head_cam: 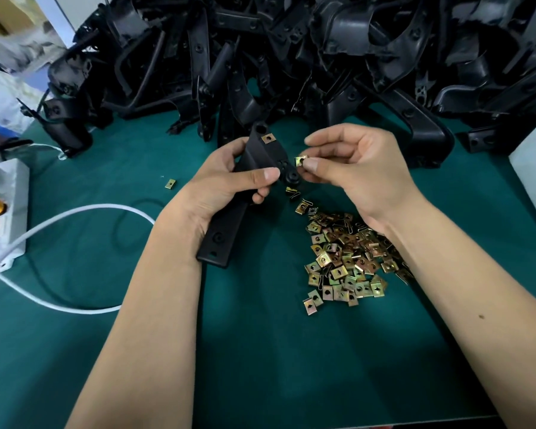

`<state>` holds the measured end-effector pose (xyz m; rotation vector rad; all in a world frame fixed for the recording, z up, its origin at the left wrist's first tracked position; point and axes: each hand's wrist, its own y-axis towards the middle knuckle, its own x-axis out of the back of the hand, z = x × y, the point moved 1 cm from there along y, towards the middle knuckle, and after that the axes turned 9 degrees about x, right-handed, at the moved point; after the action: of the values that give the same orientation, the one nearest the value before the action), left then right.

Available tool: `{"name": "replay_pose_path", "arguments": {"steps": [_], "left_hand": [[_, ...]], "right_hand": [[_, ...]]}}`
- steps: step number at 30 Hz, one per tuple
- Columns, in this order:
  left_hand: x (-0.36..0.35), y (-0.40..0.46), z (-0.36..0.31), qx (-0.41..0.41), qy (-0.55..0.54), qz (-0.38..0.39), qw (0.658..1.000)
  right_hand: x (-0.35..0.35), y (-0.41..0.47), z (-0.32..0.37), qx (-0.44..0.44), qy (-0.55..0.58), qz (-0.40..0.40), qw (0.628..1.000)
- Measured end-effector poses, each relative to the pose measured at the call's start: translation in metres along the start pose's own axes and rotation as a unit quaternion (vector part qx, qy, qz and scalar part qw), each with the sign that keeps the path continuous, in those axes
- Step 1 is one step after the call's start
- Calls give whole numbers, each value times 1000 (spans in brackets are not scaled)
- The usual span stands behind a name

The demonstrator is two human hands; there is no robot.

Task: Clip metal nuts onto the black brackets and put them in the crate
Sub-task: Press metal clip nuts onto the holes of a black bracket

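Two bare hands work over the green desk (260,351): the left hand (226,184) grips a long black bracket (229,218), fingers and thumb curled round its middle, its far end tilted up and away from the person. One metal nut (268,138) already sits clipped on the bracket's upper edge. The right hand (350,168) pinches a second clip nut (300,161) between thumb and forefinger, right beside a tab on the bracket. A heap of loose nuts (344,258) lies under the right wrist, one stray nut (170,183) off to the left. A big pile of black brackets (291,51) fills the desk's far side, and a white cable (75,212) loops at the left.
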<state>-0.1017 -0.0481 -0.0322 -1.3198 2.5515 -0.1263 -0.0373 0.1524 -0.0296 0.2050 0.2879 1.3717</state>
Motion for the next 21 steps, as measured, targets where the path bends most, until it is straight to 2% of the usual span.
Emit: {"name": "replay_pose_path", "arguments": {"steps": [8, 21], "left_hand": [[-1, 2, 1, -1, 16, 0, 1000], [-4, 2, 2, -8, 24, -12, 1000]], "right_hand": [[1, 0, 2, -57, 27, 34, 997], [-5, -1, -3, -85, 67, -12, 994]]}}
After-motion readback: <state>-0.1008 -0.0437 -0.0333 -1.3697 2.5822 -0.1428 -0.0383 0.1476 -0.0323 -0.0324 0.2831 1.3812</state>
